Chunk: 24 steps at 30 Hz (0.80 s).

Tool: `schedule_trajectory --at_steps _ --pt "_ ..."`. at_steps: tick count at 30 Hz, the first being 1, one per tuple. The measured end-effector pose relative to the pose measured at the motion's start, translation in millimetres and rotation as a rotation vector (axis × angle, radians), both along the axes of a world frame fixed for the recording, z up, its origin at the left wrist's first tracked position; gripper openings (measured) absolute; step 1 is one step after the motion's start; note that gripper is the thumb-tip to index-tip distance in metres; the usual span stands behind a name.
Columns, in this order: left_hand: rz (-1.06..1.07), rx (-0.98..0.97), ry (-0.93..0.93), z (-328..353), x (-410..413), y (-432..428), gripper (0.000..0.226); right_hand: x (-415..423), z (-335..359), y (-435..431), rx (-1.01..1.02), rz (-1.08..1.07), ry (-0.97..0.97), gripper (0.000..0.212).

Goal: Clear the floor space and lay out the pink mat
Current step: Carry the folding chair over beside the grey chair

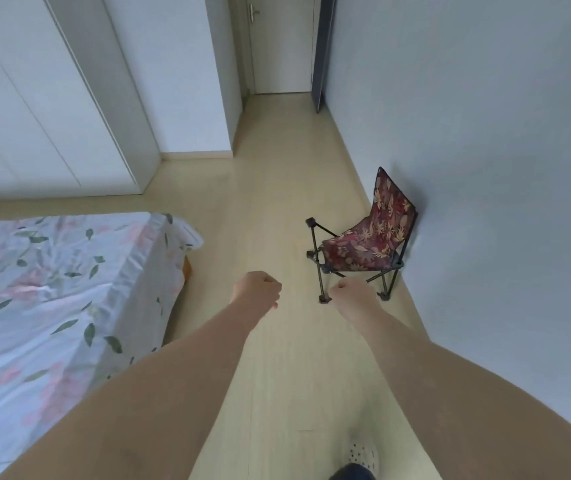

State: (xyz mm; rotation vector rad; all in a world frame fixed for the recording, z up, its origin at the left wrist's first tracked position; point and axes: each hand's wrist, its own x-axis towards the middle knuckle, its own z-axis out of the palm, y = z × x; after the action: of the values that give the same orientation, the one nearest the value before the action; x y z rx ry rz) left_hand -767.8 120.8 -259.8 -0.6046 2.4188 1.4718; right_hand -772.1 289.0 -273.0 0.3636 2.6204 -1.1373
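A small folding chair (363,247) with dark red floral fabric and a black frame stands on the light wood floor (270,216) against the right wall. Both my arms reach forward over the floor. My left hand (256,289) is closed in a loose fist with nothing in it, left of the chair. My right hand (353,294) is also curled shut and holds nothing; it hovers just in front of the chair's near front leg, not touching it as far as I can see. No pink mat is in view.
A bed (52,299) with a floral sheet fills the left side. White wardrobe doors (52,98) stand behind it. A narrow passage leads to a closed white door (279,43). The grey wall (485,168) runs along the right. My slippered foot (360,455) shows at the bottom.
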Motion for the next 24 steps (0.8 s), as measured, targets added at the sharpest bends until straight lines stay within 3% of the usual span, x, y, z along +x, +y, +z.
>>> schedule_trajectory --at_steps 13,24 --pt "0.042 0.045 -0.11 -36 -305 108 0.022 -308 -25 137 0.156 -0.019 -0.051 0.041" --pt "-0.157 0.01 -0.185 -82 -531 169 0.019 -494 -69 178 0.147 -0.117 -0.136 0.029"
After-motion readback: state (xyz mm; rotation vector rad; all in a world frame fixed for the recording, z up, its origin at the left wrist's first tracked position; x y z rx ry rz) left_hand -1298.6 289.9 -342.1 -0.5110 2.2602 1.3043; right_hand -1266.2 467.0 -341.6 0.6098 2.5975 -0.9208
